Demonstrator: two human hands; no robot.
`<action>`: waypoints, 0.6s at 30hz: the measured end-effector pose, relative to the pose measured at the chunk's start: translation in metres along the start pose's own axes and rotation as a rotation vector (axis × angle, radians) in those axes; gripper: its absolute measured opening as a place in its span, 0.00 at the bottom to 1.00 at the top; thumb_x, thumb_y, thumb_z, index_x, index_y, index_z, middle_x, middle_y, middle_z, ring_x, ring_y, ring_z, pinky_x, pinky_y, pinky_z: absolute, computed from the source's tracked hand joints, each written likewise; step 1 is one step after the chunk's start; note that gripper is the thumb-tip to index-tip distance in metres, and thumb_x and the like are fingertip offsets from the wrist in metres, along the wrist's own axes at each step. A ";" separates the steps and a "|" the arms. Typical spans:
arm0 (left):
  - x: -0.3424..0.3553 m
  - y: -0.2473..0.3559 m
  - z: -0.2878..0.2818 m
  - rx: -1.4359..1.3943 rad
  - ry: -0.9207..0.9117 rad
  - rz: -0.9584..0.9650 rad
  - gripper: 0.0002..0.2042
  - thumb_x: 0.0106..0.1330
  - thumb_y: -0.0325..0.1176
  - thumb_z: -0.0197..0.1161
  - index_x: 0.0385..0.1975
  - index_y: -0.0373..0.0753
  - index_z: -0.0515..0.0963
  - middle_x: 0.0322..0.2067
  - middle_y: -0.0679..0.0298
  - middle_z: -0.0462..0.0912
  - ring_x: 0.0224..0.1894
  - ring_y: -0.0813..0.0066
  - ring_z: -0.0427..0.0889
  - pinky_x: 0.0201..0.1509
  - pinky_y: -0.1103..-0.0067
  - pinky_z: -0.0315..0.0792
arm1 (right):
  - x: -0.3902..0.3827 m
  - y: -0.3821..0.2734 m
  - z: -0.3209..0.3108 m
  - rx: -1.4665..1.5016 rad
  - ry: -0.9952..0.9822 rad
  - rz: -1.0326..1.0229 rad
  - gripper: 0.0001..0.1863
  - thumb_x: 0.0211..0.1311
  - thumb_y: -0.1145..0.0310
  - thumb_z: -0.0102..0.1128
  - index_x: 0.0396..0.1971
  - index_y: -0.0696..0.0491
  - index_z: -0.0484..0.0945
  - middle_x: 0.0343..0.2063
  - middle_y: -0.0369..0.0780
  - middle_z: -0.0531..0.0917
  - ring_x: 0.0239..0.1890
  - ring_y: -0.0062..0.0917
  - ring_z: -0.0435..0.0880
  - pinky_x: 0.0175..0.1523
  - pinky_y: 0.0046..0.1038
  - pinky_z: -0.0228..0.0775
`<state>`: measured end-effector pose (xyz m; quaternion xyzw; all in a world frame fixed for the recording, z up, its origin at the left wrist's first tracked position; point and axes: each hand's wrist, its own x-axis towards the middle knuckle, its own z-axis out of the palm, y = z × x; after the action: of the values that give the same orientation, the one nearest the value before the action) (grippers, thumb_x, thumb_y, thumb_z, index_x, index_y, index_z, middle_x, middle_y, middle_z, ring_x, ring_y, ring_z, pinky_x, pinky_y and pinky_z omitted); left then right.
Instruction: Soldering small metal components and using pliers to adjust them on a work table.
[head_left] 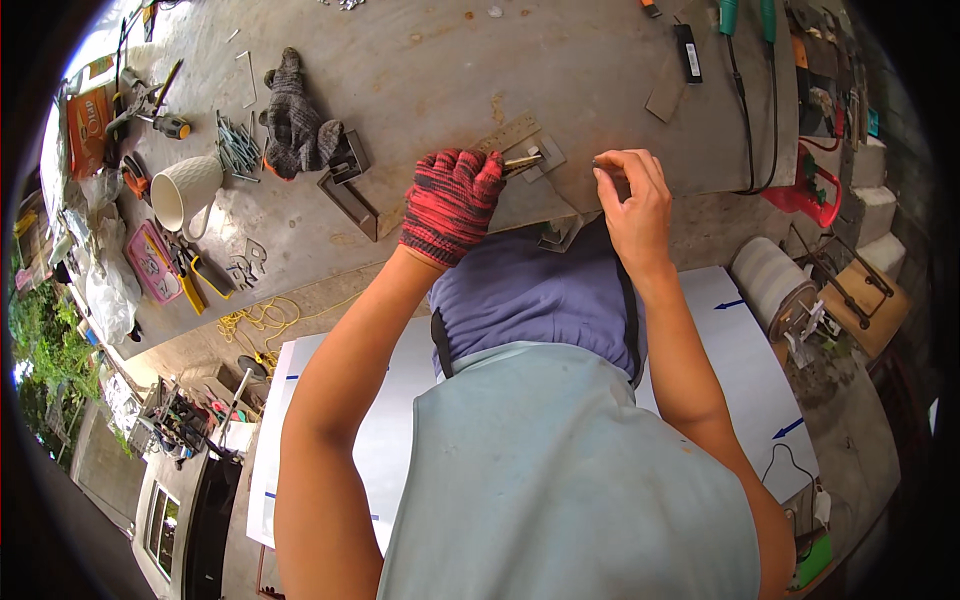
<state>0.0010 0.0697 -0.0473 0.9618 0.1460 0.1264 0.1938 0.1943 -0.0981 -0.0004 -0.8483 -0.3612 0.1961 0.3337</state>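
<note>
My left hand point(452, 205), in a red and black knitted glove, is closed round a slim brass-coloured metal tool point(520, 164). Its tip reaches over small flat metal pieces point(545, 157) near the table's front edge, and most of it is hidden in the glove. To the right, my bare right hand point(637, 205) is raised with thumb and forefinger curled into a pinch; anything between the tips is too small to make out. Below the metal pieces, a bent metal bracket point(562, 234) sits at the edge, close to my lap.
Left on the metal table point(420, 80) lie a grey glove point(296, 120), angle-iron pieces point(348, 200), loose nails point(237, 148), a white mug point(186, 192), pliers point(190, 275) and a pink tray point(153, 262). Green-handled clamps point(728, 18) with cables lie far right. A red chair point(810, 190) stands beyond.
</note>
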 end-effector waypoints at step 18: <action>0.002 -0.001 -0.001 -0.061 -0.005 -0.003 0.21 0.60 0.32 0.69 0.54 0.44 0.74 0.38 0.59 0.81 0.40 0.55 0.81 0.45 0.59 0.72 | 0.032 -0.021 -0.015 -0.089 -0.251 -0.214 0.18 0.59 0.77 0.70 0.50 0.54 0.83 0.46 0.40 0.81 0.49 0.37 0.78 0.54 0.35 0.73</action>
<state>0.0028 0.0718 -0.0465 0.9556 0.1432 0.1280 0.2236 0.2134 -0.0698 0.0218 -0.7878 -0.4968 0.2477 0.2668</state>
